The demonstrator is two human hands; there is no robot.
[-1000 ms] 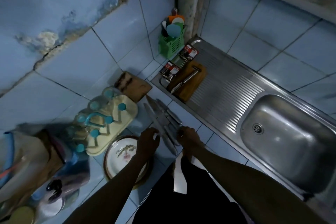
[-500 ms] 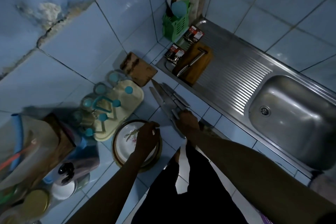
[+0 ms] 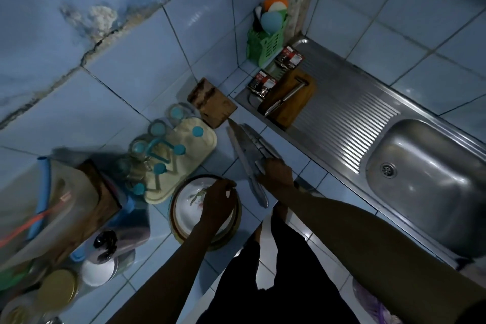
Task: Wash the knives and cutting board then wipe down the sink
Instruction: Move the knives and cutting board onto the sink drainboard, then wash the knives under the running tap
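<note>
- Right hand: fingers curled round the handles of a bundle of knives; blades fan out beyond the fingertips, over the tiled counter.
- Left hand: fingers bent and drawn together above a floral plate; whether they pinch anything cannot be told.
- Cutting board: wooden, lying on the drainboard, well past the knife tips, with a metal utensil on it.
- Sink: steel basin, off to the right of the right-hand fingers.
- Knife block: just beyond the blade tips.
- Green caddy: in the corner.
</note>
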